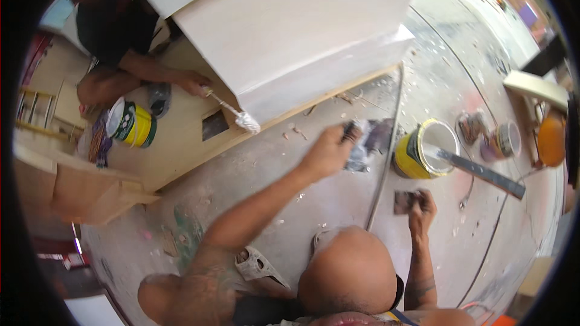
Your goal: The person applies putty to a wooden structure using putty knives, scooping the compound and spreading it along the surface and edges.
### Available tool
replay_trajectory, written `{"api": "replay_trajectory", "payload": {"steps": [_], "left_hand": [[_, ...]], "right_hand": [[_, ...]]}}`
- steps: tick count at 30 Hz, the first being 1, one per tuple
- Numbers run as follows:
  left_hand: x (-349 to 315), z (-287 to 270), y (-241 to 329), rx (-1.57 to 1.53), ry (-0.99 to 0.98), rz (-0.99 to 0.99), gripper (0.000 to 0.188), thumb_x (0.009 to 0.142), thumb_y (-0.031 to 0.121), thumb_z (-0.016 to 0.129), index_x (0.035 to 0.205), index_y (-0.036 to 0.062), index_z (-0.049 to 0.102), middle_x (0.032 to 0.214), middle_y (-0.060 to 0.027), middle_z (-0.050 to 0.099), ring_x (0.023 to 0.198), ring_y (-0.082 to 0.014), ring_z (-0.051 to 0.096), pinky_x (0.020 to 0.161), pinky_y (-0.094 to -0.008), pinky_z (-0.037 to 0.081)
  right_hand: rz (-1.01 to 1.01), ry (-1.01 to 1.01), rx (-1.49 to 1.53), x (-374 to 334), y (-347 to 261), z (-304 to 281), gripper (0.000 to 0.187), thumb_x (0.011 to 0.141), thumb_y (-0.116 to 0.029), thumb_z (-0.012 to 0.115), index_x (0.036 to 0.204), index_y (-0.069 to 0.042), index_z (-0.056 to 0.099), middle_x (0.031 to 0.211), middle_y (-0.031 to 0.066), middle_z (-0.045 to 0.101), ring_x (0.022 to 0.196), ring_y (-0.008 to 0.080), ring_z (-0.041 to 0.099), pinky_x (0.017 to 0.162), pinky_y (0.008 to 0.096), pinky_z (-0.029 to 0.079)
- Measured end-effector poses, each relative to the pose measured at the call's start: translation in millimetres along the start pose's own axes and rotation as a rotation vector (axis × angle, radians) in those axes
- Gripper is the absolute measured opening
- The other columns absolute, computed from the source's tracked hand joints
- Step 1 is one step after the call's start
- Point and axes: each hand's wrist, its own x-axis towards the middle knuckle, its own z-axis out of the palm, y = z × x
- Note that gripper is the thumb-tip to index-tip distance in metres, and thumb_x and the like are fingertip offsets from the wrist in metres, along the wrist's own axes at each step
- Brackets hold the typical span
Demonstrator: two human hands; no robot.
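Note:
My left hand [326,154] is closed around the dark grip of a flat tool smeared with white and grey [360,154]; blur hides its exact kind. It is held above the floor, left of a yellow and green paint bucket [411,156]. My right hand [424,206] pinches a small dark, flat square piece [403,203], just below that bucket. Across the bucket's rim rests a long grey flat stick [483,172], one end inside. Pale material coats the bucket's inner wall.
A large white panel [302,30] stands ahead on a wooden base. At left, a co-worker's hand [192,83] holds a white-covered roller or brush [246,122] against its corner, near another paint bucket [138,124]. A cable [386,163] crosses the stained floor; small containers [501,142] stand right.

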Motion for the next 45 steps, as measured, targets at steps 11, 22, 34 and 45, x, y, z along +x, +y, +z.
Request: {"api": "replay_trajectory", "payload": {"steps": [11,22,34,45], "left_hand": [[-45,29,-77,-1.323,-0.159,-0.426,0.044,0.097,0.046,0.06,0.116,0.0063,0.062,0.099,-0.0063,0.071,0.082,-0.0176,0.071,0.072,-0.0327,0.06],[-75,-14,-84,-1.57,-0.162,-0.261,0.048,0.101,0.034,0.054,0.134,0.0009,0.051,0.126,-0.0202,0.063,0.11,-0.033,0.066,0.099,-0.0474,0.052],[-76,-36,-86,-1.629,-0.255,-0.161,0.043,0.1,0.035,0.056,0.131,0.0053,0.055,0.117,-0.0139,0.068,0.102,-0.027,0.069,0.092,-0.0433,0.056],[-120,-51,-115,-1.787,-0.096,-0.144,0.045,0.101,0.038,0.054,0.131,0.0035,0.055,0.115,-0.0149,0.068,0.099,-0.0266,0.069,0.092,-0.0412,0.056]], "right_hand": [[-0.081,0.081,-0.469,20,-28,-38,0.021,0.096,-0.012,0.058,0.082,0.003,0.058,0.067,0.0031,0.052,0.063,0.0108,0.043,0.057,0.0291,0.038],[0.07,-0.053,-0.563,38,-28,-26,0.029,0.099,-0.027,0.059,0.092,0.001,0.066,0.071,0.0068,0.059,0.068,0.0127,0.051,0.063,0.0304,0.043],[0.355,-0.582,0.162,39,-104,99,0.022,0.092,-0.006,0.068,0.111,0.004,0.064,0.092,0.006,0.069,0.078,0.0115,0.066,0.069,0.0269,0.056],[-0.251,-0.92,0.013,81,-90,241,0.023,0.099,-0.007,0.057,0.118,0.005,0.061,0.103,0.0057,0.069,0.093,0.0098,0.062,0.084,0.0246,0.049]]}}
